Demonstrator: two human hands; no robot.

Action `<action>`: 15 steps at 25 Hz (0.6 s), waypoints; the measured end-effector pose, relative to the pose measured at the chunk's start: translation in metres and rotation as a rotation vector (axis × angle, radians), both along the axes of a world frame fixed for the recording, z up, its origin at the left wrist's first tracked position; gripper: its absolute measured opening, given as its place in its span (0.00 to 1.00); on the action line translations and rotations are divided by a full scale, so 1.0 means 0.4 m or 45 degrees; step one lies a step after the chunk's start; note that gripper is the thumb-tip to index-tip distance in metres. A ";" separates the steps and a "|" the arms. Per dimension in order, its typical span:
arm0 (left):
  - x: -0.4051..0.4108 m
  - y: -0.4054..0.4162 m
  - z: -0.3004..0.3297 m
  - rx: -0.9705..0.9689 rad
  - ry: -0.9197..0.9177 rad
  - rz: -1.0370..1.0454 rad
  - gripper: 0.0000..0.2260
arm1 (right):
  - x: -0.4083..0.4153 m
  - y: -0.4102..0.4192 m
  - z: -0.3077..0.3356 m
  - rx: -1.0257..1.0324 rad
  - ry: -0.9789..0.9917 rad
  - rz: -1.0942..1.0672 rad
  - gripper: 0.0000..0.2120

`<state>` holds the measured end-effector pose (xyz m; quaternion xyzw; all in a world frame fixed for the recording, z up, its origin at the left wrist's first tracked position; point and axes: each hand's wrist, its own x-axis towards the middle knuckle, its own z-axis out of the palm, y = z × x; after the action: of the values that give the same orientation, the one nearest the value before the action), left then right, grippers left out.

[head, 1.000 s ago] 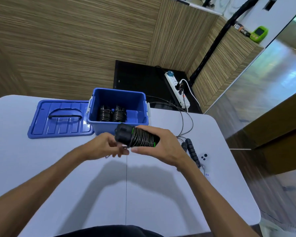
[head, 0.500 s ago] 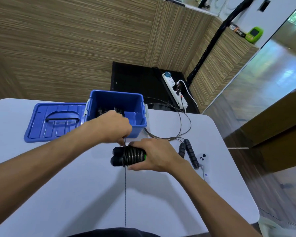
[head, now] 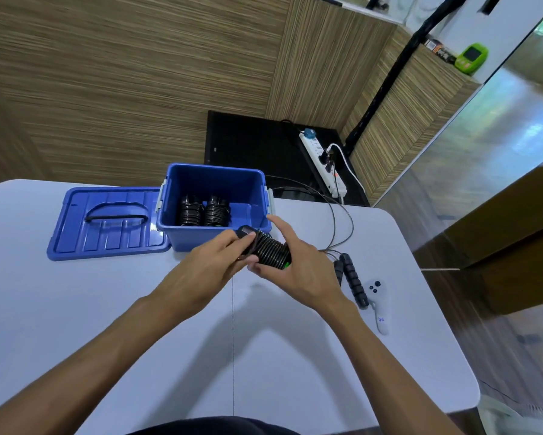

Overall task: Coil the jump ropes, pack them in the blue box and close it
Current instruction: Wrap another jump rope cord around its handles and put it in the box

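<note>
The table (head: 107, 324) carries a lid (head: 107, 224) by its far edge, touching the open box (head: 215, 237), two coiled ropes (head: 202, 213) inside. Before the box, both hands' fingers grip a coil (head: 268, 251), left hand (head: 210, 271), right hand (head: 298, 268). An uncoiled rope (head: 351, 277) and controller (head: 378, 304) lie near the right edge.

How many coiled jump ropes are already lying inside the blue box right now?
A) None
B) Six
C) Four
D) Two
D: two black coiled bundles sit side by side on the floor of the blue box, while a third coiled rope is in both hands in front of the box.
</note>
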<state>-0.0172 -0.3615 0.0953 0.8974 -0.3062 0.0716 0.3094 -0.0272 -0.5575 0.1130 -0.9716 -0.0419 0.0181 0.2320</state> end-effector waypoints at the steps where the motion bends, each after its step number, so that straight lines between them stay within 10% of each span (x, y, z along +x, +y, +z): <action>1: -0.002 0.001 0.002 -0.102 0.017 0.045 0.22 | 0.003 0.006 0.003 0.009 -0.013 0.016 0.35; 15: 0.079 -0.020 0.020 -0.374 0.258 0.197 0.08 | -0.009 0.025 0.012 -0.086 -0.108 0.110 0.25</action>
<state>0.0142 -0.3694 0.1032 0.8661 -0.1898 0.0486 0.4599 -0.0309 -0.5476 0.1178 -0.9761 -0.0930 -0.0118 0.1961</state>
